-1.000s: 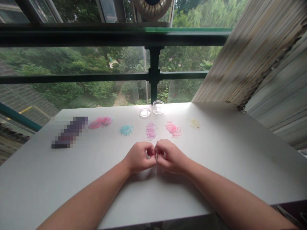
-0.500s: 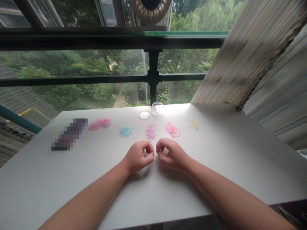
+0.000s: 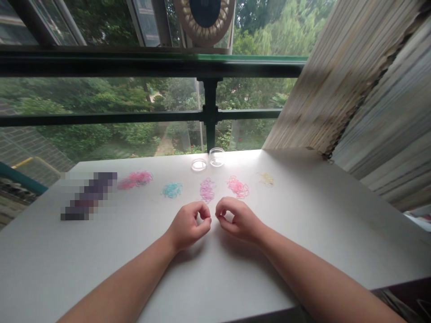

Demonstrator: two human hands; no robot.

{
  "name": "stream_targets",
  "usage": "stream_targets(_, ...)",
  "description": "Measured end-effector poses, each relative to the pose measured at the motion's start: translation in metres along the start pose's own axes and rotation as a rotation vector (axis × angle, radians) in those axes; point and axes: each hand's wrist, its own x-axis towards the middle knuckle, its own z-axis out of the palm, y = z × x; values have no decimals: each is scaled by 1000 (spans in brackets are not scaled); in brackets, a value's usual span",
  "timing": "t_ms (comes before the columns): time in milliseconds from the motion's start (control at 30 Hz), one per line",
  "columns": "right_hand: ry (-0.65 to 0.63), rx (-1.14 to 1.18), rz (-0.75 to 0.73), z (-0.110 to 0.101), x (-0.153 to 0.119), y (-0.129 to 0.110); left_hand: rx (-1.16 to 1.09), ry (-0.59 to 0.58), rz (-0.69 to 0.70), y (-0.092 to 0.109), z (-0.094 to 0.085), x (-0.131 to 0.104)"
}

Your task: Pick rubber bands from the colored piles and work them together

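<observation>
The purple pile (image 3: pixel 207 190) of small loops lies just beyond the fingers (image 3: pixel 227 201), its long axis running away from them. On the left hand (image 3: pixel 188 228) and right hand (image 3: pixel 241 220), thumb and forefinger come together at the tips, a narrow gap between hands; I cannot tell whether they pinch anything. Past the fingers, the tabletop (image 3: pixel 319 224) carries five piles: purple; blue (image 3: pixel 172 190) and mixed pink (image 3: pixel 136 179) leftward; coral (image 3: pixel 238 186) and yellow (image 3: pixel 267 179) rightward.
</observation>
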Motion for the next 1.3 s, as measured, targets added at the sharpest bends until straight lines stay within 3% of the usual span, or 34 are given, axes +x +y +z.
stream_targets(633, 24, -38, -14, -3, 3, 1, -6, -30, -7, 1, -1, 1)
stream_targets(700, 62, -113, -20, -14, 5, 5, -8, -35, -19, 2, -2, 1)
stream_targets(800, 194, -324, 33, -46, 7, 21, 5, -32, -22, 1, -3, 0)
stream_targets(900, 358, -529, 241, -87, 3, 49, 14, -26, -13, 0, -4, 0)
stream_targets(1000, 431, -636, 486, -115, -6, 76, 23, -27, -17, -1, -5, 0)
stream_targets(1100, 422, -624, 599, -125, -13, 92, 34, -30, -26, -1, -5, 0)
stream_targets(1300, 401, -626, 622, -123, -16, 99, 33, -21, -4, -3, -7, 0)
